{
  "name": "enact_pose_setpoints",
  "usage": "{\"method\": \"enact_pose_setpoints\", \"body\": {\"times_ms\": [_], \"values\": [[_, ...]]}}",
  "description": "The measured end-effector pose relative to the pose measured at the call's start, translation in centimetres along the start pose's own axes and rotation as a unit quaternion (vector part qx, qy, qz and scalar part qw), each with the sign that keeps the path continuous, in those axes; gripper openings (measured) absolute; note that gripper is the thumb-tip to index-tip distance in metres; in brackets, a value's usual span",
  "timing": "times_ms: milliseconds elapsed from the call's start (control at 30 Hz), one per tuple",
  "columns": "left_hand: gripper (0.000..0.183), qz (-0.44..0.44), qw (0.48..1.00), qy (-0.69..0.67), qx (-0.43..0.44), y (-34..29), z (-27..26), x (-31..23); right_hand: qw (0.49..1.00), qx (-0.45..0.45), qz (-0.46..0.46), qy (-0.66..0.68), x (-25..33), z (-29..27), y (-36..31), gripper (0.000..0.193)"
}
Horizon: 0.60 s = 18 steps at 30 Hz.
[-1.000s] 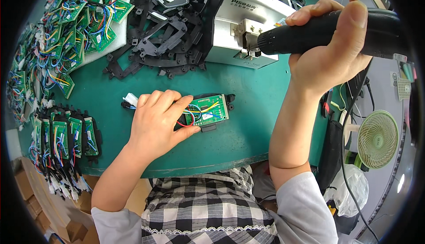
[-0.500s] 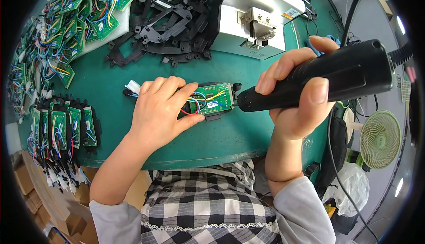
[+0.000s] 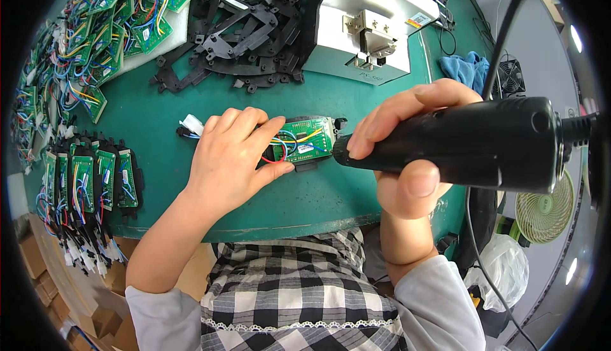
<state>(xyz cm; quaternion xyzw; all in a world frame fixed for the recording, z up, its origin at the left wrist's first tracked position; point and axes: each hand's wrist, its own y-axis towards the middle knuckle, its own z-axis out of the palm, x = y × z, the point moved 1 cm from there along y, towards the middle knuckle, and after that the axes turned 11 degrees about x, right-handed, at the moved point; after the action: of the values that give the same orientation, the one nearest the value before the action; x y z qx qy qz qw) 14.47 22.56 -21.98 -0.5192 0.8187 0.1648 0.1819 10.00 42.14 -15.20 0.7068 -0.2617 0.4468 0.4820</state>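
A green circuit board with red, blue and yellow wires sits in a black plastic frame on the table. My left hand lies over its left end, thumb and index finger gripping the long edges, and a white connector sticks out on the far side of that hand. Wrapped in my right hand is a thick black electric screwdriver, tilted with its nose low against the board's right end. The nose hides the bit and whatever lies under it.
Wired boards pile up at the far left, with several framed boards in a row nearer me. Black plastic frames heap at the back beside a white box-shaped machine. A blue cloth and a green fan are at right.
The screwdriver's nose has shifted slightly left onto the board's end, hiding the bit that showed before. Its rear end has swung lower and nearer me. My left hand stays put.
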Motion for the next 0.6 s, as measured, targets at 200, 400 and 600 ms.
{"method": "enact_pose_setpoints", "body": {"times_ms": [200,400,600], "values": [[0.06,0.015,1.0,-0.011,-0.006,0.0,0.2,0.1,0.994,-0.055,-0.049,-0.074,0.0,-1.6,2.0,0.066],[0.048,0.035,0.997,-0.041,-0.052,0.3,0.5,-0.2,0.964,-0.187,-0.185,-0.047,2.0,-5.6,8.6,0.051],[0.045,0.027,0.998,-0.003,-0.061,0.2,0.2,-0.5,0.956,-0.173,-0.222,-0.084,1.0,-4.2,10.1,0.04]]}}
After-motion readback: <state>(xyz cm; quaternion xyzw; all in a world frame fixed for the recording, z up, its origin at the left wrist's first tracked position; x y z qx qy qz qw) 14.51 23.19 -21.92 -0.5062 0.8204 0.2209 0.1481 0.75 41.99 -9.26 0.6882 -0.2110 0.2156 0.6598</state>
